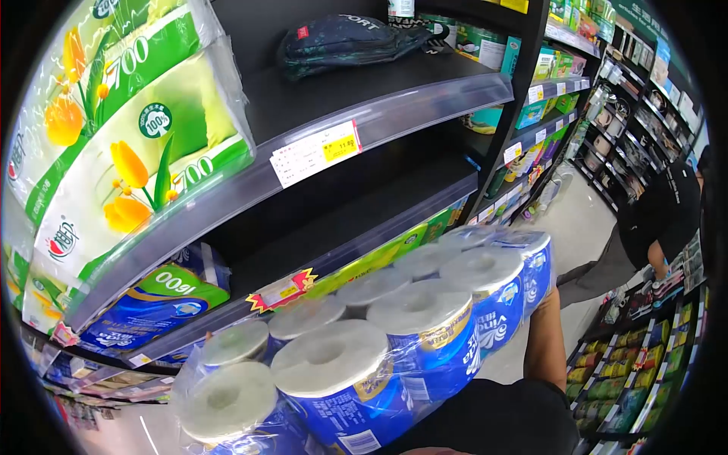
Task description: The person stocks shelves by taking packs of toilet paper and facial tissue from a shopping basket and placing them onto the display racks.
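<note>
A large clear-wrapped pack of toilet rolls (341, 356) with blue labels is held up in front of me, tilted, its right end higher. My right forearm reaches up to that right end. Only a bit of my right hand (552, 298) shows there, against the blue side; its fingers are hidden behind the pack. My left hand cannot be made out; the left end of the pack hides that area. Behind the pack is a dark shelf (318, 227) with a lower level. Blue packs (144, 307) marked 1600 lie on that level at the left.
Green and white tissue packs (144, 144) fill the upper left shelf. A dark bag (341, 42) rests on the same shelf, behind a clear raised edge with a price tag (317, 153). To the right, a person in black (660, 208) stands in the aisle by stocked racks.
</note>
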Tool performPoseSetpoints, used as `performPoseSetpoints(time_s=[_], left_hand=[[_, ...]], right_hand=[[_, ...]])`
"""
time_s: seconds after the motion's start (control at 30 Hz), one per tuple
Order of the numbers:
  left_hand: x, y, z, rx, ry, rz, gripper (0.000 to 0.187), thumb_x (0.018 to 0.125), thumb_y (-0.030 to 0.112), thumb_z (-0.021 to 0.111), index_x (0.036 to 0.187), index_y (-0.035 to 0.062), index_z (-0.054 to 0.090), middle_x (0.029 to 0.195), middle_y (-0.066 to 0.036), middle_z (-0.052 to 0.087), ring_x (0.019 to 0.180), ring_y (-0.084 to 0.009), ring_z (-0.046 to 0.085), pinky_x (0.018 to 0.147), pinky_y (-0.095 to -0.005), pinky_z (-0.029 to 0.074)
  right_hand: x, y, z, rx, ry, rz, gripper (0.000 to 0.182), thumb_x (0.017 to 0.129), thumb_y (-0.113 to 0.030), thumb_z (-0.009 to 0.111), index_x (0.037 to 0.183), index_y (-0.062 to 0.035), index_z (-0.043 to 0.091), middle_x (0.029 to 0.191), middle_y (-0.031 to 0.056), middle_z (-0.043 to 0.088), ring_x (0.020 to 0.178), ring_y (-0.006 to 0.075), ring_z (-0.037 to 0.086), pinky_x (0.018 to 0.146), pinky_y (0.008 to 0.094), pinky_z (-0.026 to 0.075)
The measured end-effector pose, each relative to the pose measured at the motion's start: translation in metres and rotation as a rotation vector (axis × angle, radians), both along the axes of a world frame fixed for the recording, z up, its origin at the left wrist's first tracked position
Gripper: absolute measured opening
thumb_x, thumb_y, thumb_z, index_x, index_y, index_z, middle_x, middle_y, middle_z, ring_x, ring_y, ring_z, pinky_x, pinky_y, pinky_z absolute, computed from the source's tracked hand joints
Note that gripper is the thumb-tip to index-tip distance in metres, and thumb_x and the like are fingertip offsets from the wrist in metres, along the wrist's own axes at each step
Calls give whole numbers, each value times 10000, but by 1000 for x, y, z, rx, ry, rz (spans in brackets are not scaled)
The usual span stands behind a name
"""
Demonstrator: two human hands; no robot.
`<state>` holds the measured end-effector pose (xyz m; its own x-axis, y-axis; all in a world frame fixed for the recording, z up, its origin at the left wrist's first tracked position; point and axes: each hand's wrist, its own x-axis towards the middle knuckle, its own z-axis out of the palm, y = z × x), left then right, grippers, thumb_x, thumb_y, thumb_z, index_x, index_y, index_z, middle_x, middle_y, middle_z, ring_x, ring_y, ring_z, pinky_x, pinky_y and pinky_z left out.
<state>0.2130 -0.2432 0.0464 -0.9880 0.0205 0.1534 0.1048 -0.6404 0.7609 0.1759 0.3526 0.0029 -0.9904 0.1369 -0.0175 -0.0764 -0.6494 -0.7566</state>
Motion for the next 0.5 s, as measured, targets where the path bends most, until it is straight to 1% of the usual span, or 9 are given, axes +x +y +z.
performPoseSetpoints(time_s=[0.23,0.33,0.37,0.47,0.5], left_hand=[[-8,1,0,15,-14,58,774,932,678,303,1375,70,489,1364,-191,531,1285,-348,488,1101,-579,342],[-13,3,2,22,-11,73,762,936,667,309,1378,72,486,1367,-190,529,1285,-349,489,1100,-579,343],[-16,4,3,21,-9,75,758,937,663,310,1379,73,485,1368,-189,529,1285,-350,489,1100,-580,343],[-22,7,4,36,-2,84,746,941,653,316,1382,75,483,1370,-188,527,1284,-350,489,1099,-580,344],[-25,8,4,43,-1,90,741,942,649,318,1383,76,482,1371,-188,526,1284,-351,489,1099,-581,345]], right_hand=[[-21,2,33,-18,190,-30,521,1014,-432,408,1348,-43,503,1292,154,588,1165,295,576,1015,445,452],[-36,-1,47,-17,317,-16,526,1016,-429,402,1361,-44,494,1314,157,582,1188,302,573,1036,452,447],[-42,-1,53,18,386,19,533,1017,-423,386,1373,-37,474,1317,160,580,1184,304,578,1046,468,442],[-64,-8,67,78,457,-68,526,1022,-401,387,1363,-10,472,1305,170,582,1165,299,591,1031,440,462],[-71,-14,76,47,449,-32,518,1023,-396,385,1369,-19,466,1316,163,574,1179,294,582,1042,437,450]])
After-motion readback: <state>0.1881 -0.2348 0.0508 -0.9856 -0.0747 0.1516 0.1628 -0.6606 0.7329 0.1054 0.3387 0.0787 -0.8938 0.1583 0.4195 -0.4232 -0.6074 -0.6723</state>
